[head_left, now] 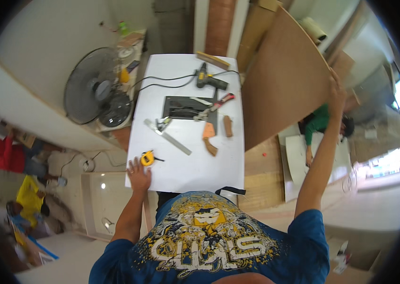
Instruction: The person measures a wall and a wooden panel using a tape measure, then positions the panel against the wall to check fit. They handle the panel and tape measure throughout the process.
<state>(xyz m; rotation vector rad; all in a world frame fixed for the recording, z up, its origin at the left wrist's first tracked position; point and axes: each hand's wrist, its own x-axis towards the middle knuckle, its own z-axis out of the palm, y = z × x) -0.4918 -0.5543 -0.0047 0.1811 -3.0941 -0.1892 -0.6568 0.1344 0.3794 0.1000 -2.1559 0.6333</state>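
My left hand [138, 176] lies flat with fingers spread on the near left corner of a white-topped table [186, 175]. Just beyond its fingertips sits a yellow tape measure [147, 158]. At the right, my raised right hand [336, 94] grips the edge of a large brown plywood sheet [287, 80], which stands tilted beside the table. A combination square [168, 137] lies past the tape measure. Farther back, a dark plate [181, 108] with a slot is set in the tabletop, and a red-handled tool [223, 101] lies over its right part.
A cordless drill [209, 80], a black cable [167, 78], a wooden strip [213, 60] and a wooden-handled tool [209, 142] are on the table. A fan [91, 87] stands left. People in red [1, 151], yellow [29, 199] and green [317, 123] are nearby.
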